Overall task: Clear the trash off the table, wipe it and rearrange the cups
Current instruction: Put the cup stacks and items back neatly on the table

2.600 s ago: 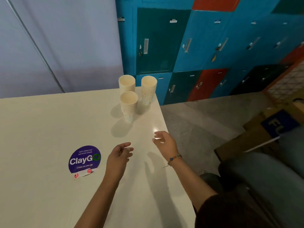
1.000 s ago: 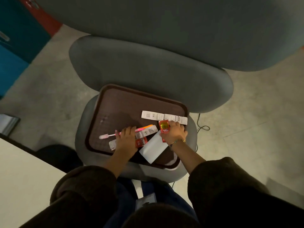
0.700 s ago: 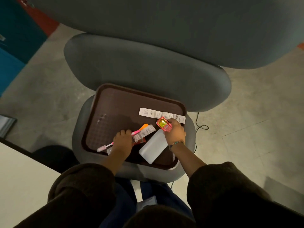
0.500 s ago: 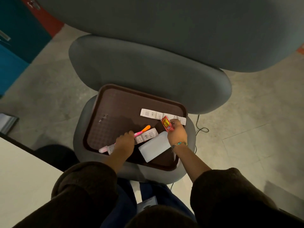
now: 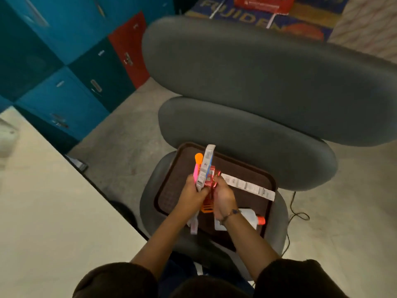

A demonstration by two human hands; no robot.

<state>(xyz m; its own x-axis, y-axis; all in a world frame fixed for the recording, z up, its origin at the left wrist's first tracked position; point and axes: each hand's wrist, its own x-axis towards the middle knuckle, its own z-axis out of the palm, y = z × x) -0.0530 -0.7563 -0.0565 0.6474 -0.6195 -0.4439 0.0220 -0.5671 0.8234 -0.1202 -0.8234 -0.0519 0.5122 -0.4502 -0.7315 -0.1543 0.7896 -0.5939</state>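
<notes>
while aloft, trash (image 5: 205, 168) in fingers (image 5: 202, 192)

One head-worn wide-angle view, pitched steeply down and forward from above the person's lap. It is close in: left hand (image 5: 190, 193) and right hand (image 5: 223, 196), both gripping trash wrappers (image 5: 207, 166), sit mid-frame over a brown plastic tray (image 5: 169, 190) on a grey padded chair (image 5: 247, 136). A white tabletop (image 5: 53, 211) fills the left edge, with blue metal lockers (image 5: 64, 97) top left.

The blue box (image 5: 247, 17) at the top reads "FUJIDE".
</notes>
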